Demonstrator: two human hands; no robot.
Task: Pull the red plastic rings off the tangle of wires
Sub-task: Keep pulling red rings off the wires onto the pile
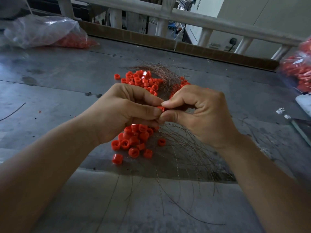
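A small red plastic ring (161, 108) is held above the table, pinched between both hands. My left hand (124, 111) grips it from the left with thumb and fingertips. My right hand (200, 113) pinches it from the right with thumb and forefinger. Thin coppery wires (181, 148) fan out below my right hand and trail over the table's near edge. A second bunch of wires (161, 71) lies further back. Loose red rings lie in a near pile (133, 142) under my left hand and a far pile (143, 81) behind it.
The grey metal table (58, 84) is scuffed. A clear plastic bag with red rings (45, 32) lies at the back left, another bag of red rings (297, 69) at the right edge. A stray wire (13, 112) lies at the left. A white railing (168, 15) runs behind.
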